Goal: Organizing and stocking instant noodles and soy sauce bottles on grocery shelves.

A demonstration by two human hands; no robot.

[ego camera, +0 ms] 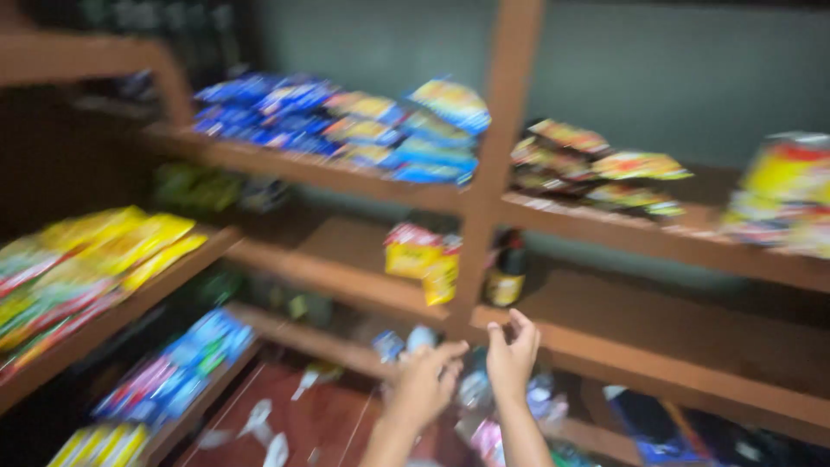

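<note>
Small packets (474, 391), blurred past telling what they are, are lying on the lower shelf (346, 348) just under both hands. Left hand (425, 384) and right hand (512, 356) are hovering close together with fingers loosely curled, and the blur is hiding whether either is gripping anything. Yellow packs (424, 258) and a dark bottle (507, 270) are standing on the middle shelf (605, 342) by the wooden post (494, 156), above the hands.

Dim indoor light, heavy motion blur throughout, probably shadowed left corner
</note>
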